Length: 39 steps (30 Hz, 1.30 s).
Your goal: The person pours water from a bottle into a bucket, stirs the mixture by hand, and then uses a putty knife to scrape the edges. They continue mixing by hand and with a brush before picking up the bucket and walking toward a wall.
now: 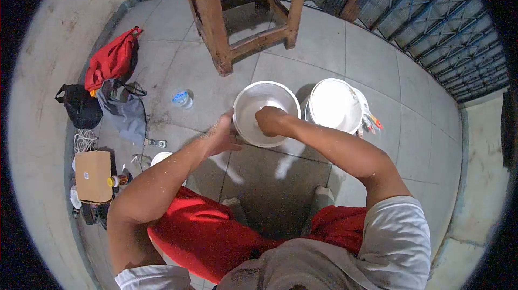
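In the head view a round white tub [241, 93] stands on the tiled floor in front of me, its inside pale and whitish. My right hand [271, 121] reaches over the rim into the tub with its fingers curled closed; what they hold is hidden, and I cannot tell what it is. At the tub's left side is my left hand [220, 134], fingers apart, fingertips right at the outer wall. White specks dot the left forearm. Close on the right stands a white bucket [333, 105] with a bright white top.
A brown plastic stool [229, 55] stands beyond the tub. Behind the bucket lies a tool with a red-orange end [376, 123]. To the left are a plastic cup [182, 99], a grey bag [123, 109], a red bag [112, 59] and a cardboard box [93, 176]. A folding metal gate [431, 25] borders the floor.
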Available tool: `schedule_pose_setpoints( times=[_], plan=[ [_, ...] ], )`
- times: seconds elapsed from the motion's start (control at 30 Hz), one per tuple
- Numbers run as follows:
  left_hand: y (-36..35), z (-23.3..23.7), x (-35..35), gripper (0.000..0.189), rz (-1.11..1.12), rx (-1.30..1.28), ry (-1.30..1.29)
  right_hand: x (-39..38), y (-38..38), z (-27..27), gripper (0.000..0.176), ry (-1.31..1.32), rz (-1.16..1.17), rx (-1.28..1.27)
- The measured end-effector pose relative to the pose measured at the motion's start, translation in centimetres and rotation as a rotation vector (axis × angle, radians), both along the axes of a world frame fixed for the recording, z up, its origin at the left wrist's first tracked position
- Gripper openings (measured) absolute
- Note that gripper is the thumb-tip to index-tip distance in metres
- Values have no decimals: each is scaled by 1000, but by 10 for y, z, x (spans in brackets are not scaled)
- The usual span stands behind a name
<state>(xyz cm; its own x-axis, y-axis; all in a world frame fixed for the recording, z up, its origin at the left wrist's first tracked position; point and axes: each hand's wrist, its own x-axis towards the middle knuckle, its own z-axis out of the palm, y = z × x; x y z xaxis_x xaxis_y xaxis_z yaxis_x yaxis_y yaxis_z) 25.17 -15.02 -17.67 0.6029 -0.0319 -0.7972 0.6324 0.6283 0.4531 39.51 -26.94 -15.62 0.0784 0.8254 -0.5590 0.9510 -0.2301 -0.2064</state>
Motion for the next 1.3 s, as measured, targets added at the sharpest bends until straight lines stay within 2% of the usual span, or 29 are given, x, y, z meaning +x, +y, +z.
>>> schedule_pose_setpoints(
  times=[0.13, 0.2, 0.23, 0.27, 0.33, 0.4, 0.43, 0.5, 0.53, 0.6, 0.63, 0.67, 0.7, 0.73, 0.77, 0.83, 0.9, 0.93, 0.97, 1.0, 1.07, 1.13, 1.2, 1.27, 1.3],
  plan=[
    [-8, 29, 2, 69, 135, 109, 41, 9, 4, -1, 18, -10, -31, 62],
    [-10, 44, 0, 55, 125, 361, 17, 14, 7, 6, 17, -35, -17, 33],
    [-4, 34, 0, 55, 124, 365, 17, 16, 6, 9, 16, -62, -4, -2],
    [8, 13, 0, 47, 108, 421, -5, 18, 4, 11, 16, -63, -6, 2],
    [9, 13, 4, 40, 89, 484, -32, 19, 1, 16, 17, -57, 13, 23],
    [-9, 41, 9, 23, 251, 890, -12, 17, -5, 27, 18, -68, 17, 43],
    [-11, 44, 11, 23, 250, 892, -15, 15, -8, 32, 19, -75, 24, 55],
    [-12, 47, 16, 22, 184, 1254, -199, 11, -13, 51, 18, -59, 21, 73],
    [-10, 49, 19, 22, 186, 1252, -201, 9, -15, 58, 18, -40, 20, 87],
    [-11, 72, 24, 25, 131, 969, -286, 6, -16, 59, 17, -51, 12, 87],
    [-14, 85, 26, 25, 131, 963, -287, 5, -17, 59, 17, -58, 2, 89],
    [-19, 102, 29, 28, 170, 796, -269, 6, -21, 57, 17, -59, 0, 82],
    [-22, 109, 33, 33, 206, 629, -249, 9, -26, 52, 17, -8, 58, 183],
    [-22, 110, 35, 33, 201, 621, -250, 9, -30, 48, 17, 45, 114, 284],
    [-22, 111, 36, 34, 108, 597, -305, 8, -33, 40, 17, 44, 106, 277],
    [-26, 115, 39, 36, 4, 561, -359, 3, -41, 31, 18, -8, 62, 462],
    [-37, 111, 44, 31, -5, 736, -293, 6, -47, 51, 17, 69, 65, 437],
    [-43, 110, 44, 31, -13, 722, -291, 8, -51, 64, 16, 145, 77, 423],
    [-51, 107, 43, 29, -13, 938, -379, 6, -49, 83, 16, 130, 8, 293],
    [-57, 117, 42, 27, -14, 1158, -468, 5, -55, 89, 16, 133, 2, 286],
    [-62, 152, 36, 24, -54, 1161, -463, -5, -67, 103, 16, 212, -200, 449],
    [-74, 209, 29, 25, 17, 894, -302, -18, -82, 154, 20, 293, -299, 348],
    [-99, 271, 20, 24, 33, 1054, -304, -43, -106, 196, 26, 246, -431, 394],
    [-124, 337, 8, 24, -6, 1232, -266, -55, -131, 295, 34, 378, -539, 379],
    [-132, 367, -3, 24, 19, 1192, -271, -68, -149, 328, 34, 351, -566, 412]
  ],
)
